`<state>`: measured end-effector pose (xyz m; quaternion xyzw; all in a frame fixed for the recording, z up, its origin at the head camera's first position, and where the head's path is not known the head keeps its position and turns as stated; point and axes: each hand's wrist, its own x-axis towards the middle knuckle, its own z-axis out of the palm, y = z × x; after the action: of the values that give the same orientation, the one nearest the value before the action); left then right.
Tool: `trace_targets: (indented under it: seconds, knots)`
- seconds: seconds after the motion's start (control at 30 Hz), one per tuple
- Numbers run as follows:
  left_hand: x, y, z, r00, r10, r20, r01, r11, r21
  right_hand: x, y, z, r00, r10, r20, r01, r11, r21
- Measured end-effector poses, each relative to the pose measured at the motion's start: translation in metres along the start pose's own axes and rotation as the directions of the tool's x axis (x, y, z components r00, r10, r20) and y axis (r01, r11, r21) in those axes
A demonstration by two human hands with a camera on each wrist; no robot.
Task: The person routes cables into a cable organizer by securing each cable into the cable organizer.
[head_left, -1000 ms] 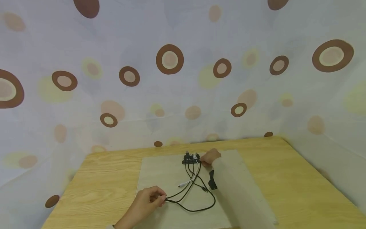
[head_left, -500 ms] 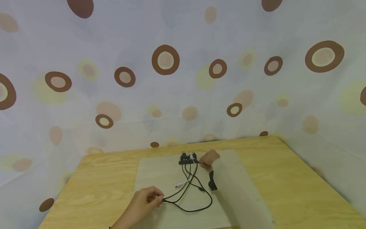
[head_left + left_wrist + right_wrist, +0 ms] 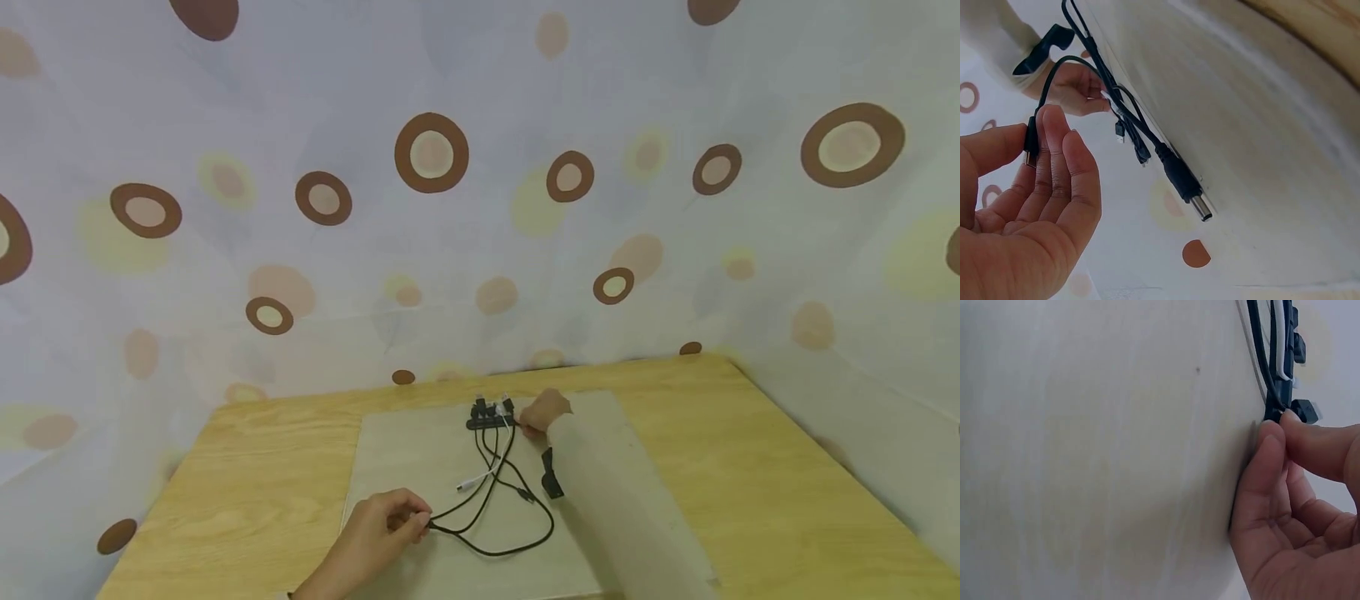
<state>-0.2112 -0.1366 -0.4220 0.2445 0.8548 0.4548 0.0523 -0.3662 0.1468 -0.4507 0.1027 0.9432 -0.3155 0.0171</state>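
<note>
My left hand (image 3: 378,529) pinches a black cable plug (image 3: 1031,140) with a metal tip between thumb and fingers. From it the black cable (image 3: 517,552) loops over the pale board. Another black cable ends in a round barrel plug (image 3: 1184,177), seen large beside the left hand in the left wrist view. At the far side of the board, a black cable holder strip (image 3: 480,424) carries several cables. My right hand (image 3: 545,411) pinches the right end of that strip with thumb and forefinger. A white cable (image 3: 471,483) hangs from the strip among the black ones.
The pale board (image 3: 405,450) lies on a wooden table (image 3: 262,475). A curtain (image 3: 360,267) with brown rings and dots stands behind and at both sides. Loose cable ends, one with a small black plug (image 3: 527,495), lie between the hands.
The head view has shifted slightly, so the scene sits a little further left. Both hands keep their places and their holds.
</note>
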Motion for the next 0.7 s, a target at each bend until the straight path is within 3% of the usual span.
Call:
trace_targets:
  seconds: [0.33,0.7]
  knots:
    - [0.0,0.002,-0.004,1.0,-0.022,-0.001,0.022,1.0,0.022,-0.009,-0.015,0.0,0.999,-0.01,-0.046,0.011,1.0,0.008]
    - [-0.001,0.002,-0.004,0.999,-0.014,0.05,0.013,1.0,0.006,-0.02,-0.007,-0.005,0.998,-0.051,-0.045,0.056,0.99,0.127]
